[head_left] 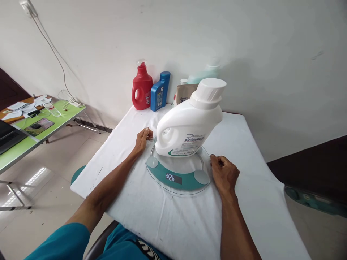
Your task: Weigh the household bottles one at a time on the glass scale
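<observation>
A round glass bathroom scale [176, 183] with a green band lies on the white-clothed table. Its lit display shows digits upside down from my viewpoint. On the scale rests a big white laundry detergent bottle [187, 124], tilted toward the right, with a wide white cap and printed label. My left hand [144, 139] is closed at the scale's left edge, with its fingers curled. At the right edge my right hand [225, 170] is closed too, thumb and forefinger against the glass rim. The bottle is touched by neither hand.
Against the wall stand a red bottle [142, 88], a blue bottle [160, 92] and a brown pack [185, 92], partly hidden. A pale green bottle [203, 75] is behind. To the left, a green table [67, 110] bears a laptop [9, 135], papers and a mouse.
</observation>
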`<state>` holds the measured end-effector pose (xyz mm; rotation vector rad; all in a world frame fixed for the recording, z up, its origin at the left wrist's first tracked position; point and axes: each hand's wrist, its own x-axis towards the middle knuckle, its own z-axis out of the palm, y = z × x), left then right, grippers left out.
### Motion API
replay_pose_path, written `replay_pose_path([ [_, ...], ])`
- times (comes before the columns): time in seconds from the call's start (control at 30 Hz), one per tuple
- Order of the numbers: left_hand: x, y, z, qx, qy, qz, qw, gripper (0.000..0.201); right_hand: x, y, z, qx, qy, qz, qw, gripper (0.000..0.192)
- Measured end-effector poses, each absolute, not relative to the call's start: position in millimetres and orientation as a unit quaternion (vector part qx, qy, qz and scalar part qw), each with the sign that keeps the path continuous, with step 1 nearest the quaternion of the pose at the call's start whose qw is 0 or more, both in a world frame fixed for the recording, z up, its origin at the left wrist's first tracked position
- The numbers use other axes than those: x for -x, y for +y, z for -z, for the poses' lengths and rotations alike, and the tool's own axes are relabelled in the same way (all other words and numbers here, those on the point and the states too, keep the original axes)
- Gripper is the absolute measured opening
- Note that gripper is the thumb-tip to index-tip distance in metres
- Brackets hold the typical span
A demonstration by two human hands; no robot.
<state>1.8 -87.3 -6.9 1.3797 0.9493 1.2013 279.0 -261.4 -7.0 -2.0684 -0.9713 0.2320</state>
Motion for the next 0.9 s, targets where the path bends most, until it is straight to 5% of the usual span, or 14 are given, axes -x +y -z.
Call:
replay_pose_path([
  [0.9, -1.8, -86.5, 6.1, -0.597, 0.397, -0.493, 0.494, 0.054, -279.5, -261.2, 8.1, 0.825, -0.377, -0.098, 0.409, 0.040],
])
